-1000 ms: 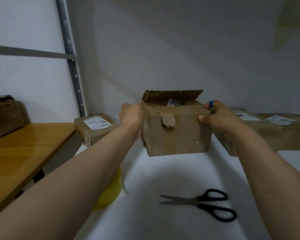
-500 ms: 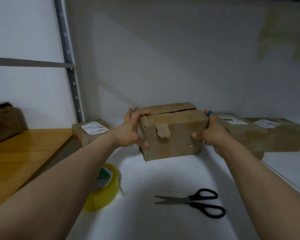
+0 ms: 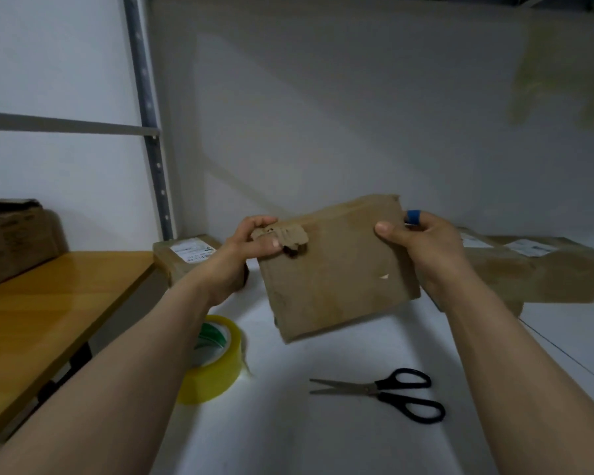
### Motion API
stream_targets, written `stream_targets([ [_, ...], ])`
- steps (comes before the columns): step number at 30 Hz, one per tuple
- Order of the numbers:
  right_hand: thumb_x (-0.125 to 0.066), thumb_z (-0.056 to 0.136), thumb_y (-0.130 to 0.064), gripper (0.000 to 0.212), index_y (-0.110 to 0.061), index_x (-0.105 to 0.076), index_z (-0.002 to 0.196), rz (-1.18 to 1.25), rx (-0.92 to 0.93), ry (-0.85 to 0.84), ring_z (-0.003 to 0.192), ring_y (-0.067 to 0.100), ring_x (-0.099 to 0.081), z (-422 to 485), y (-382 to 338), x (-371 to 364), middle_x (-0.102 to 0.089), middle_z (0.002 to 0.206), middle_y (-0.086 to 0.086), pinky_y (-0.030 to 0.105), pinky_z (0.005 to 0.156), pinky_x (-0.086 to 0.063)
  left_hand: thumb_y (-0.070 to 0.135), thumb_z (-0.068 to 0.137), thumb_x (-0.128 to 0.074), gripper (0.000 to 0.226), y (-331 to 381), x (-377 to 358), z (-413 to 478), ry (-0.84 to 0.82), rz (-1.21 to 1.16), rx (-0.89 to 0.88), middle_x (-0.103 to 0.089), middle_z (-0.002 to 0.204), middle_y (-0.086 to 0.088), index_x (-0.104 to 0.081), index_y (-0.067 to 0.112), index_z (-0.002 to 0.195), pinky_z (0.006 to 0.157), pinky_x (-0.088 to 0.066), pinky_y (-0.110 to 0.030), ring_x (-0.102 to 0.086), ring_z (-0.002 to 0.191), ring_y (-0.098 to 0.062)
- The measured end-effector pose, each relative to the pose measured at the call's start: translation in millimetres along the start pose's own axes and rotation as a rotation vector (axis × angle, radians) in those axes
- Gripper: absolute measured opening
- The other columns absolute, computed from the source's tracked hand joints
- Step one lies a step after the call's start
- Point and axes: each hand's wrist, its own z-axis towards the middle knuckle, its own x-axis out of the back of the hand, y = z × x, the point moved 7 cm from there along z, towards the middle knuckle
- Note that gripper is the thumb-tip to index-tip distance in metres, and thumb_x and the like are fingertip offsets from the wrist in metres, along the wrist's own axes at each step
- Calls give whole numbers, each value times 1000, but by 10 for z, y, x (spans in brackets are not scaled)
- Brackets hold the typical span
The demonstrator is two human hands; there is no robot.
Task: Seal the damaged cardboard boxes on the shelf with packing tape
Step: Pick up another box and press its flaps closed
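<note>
box shut, contents hidden, held above the white shelf, left grip and right grip curled round its top corners, tape and scissors lying below, flap was open a second ago, box now lifted and tilted

Five cardboard boxes, one tape roll, one pair of scissors.

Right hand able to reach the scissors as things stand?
Probably not yet: the right hand grips the box, as does the left hand. The scissors lie uncovered below it, so the path looks free.
</note>
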Motion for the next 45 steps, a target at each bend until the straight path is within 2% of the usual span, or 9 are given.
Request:
stream_targets([
  [8, -66, 93, -40, 38, -16, -68, 122, 236, 20, -195, 108, 28, -67, 51, -113, -110, -71, 121, 14, 43, 98, -50, 58, 79, -72, 58, -163, 103, -92, 232, 30, 275, -68, 108, -18, -61, 19, 120, 85, -59, -55, -69, 93, -37],
  [13, -51, 94, -35, 45, -19, -63, 134, 376, 155, -381, 110, 25, -65, 34, -122, -79, -70, 119, 6, 54, 107, -46, 78, 76, -61, 89, -382, 49, -119, 81, -99, 614, -72, 100, -25, -52, 18, 141, 63, -60, -50, -72, 80, -44],
  [19, -61, 91, -30, 27, -32, -73, 116, 429, 173, -446, 104, 17, -70, 115, -133, -198, -73, 115, -1, 39, 93, -55, 66, 95, -42, 76, -442, 92, -80, 95, -42, 598, -70, 64, -8, -76, 8, 58, 46, -59, -34, -69, 52, -24],
  [24, -53, 90, -41, 40, -17, -65, 119, 398, 83, -465, 88, 11, -73, 200, -115, -353, -77, 97, -2, 27, 76, -60, 70, 90, -48, 72, -454, 183, -130, 116, -36, 589, -71, 110, -21, -81, 6, 89, 90, -56, -53, -70, 92, -38],
  [29, -50, 91, -50, 53, -16, -67, 127, 387, 21, -423, 100, 15, -72, 210, -24, -327, -75, 110, 1, 35, 87, -59, 66, 95, -41, 76, -365, 128, -174, 121, -50, 536, -62, 55, -10, -68, 6, 58, 44, -56, -30, -63, 44, -24],
  [33, -30, 95, -69, 69, -23, -80, 108, 459, -50, -396, 113, 21, -69, 225, 94, -233, -73, 121, 5, 40, 96, -57, 74, 88, -50, 66, -178, 134, -144, 155, 0, 332, -71, 103, -18, -64, 17, 118, 67, -63, -47, -73, 79, -40],
  [36, -30, 90, -79, 77, -26, -65, 134, 350, -106, -365, 110, 23, -70, 354, 231, -177, -69, 123, 7, 45, 95, -55, 62, 76, -70, 54, -21, 146, -125, 212, 129, 90, -68, 121, -9, -63, 33, 121, 93, -55, -61, -70, 102, -36],
  [40, -30, 80, -91, 79, -52, -37, 148, 268, -176, -291, 112, 28, -68, 487, 349, -80, -58, 136, 5, 52, 87, -56, 53, 67, -89, 98, 120, 48, -160, 142, 397, -89, -44, 148, 17, -34, 53, 148, 105, -51, -45, -57, 127, -13],
  [45, -44, 78, -84, 80, -25, -67, 126, 124, -313, -270, 111, 26, -67, 474, 505, -47, -71, 124, 5, 57, 92, -54, 34, 64, -92, 104, 216, -292, -221, -4, 755, -273, -10, 158, 22, -31, 39, 148, 114, -34, -21, -19, 126, 32],
])
